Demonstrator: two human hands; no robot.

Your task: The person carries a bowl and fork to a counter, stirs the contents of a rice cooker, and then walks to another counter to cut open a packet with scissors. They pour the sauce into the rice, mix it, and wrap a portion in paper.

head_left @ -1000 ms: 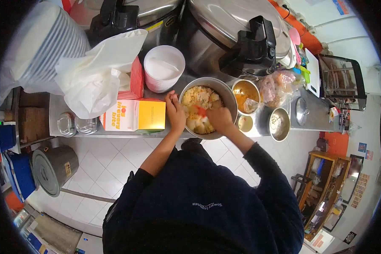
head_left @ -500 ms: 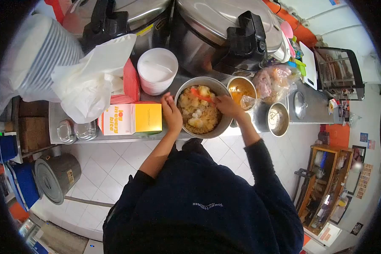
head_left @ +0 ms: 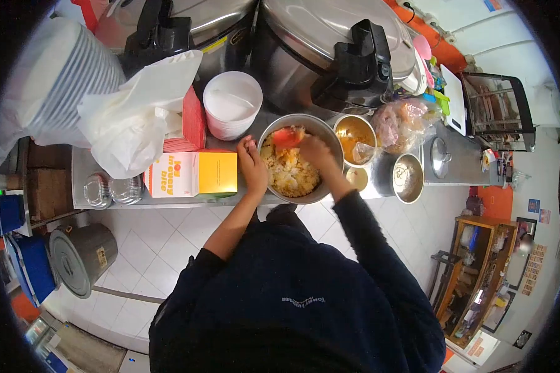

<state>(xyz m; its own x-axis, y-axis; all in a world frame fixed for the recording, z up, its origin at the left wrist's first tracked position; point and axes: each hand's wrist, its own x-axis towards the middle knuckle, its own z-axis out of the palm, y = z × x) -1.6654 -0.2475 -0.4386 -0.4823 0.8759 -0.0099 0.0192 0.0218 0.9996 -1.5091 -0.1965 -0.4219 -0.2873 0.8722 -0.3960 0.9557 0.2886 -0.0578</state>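
Note:
A round metal pot (head_left: pixel 336 146) of yellowish rice (head_left: pixel 289 176), with a whiter patch in it, stands at the counter's front edge. My left hand (head_left: pixel 252 165) is closed against the pot's left side, gripping it near the rim. My right hand (head_left: pixel 318 156), smeared by motion, reaches over the right part of the pot and grips a red rice paddle (head_left: pixel 286 138). The paddle's blade is over the far part of the rice, and its handle is mostly hidden by the hand. Beside the pot on the right is a smaller metal pot (head_left: pixel 353 127) with orange-yellow contents and a plastic bag.
Two large cookers (head_left: pixel 292 74) stand behind the pot. To the left are white foam bowls (head_left: pixel 233 102), a yellow and white box (head_left: pixel 193 174), and stacked containers (head_left: pixel 74 81). Another metal pot (head_left: pixel 407 178) and a filled plastic bag (head_left: pixel 404 124) sit right.
My right hand has moved left and slightly up over the rice, swinging the paddle's blade toward the far side. The rice's surface has shifted. My left hand stays at the pot.

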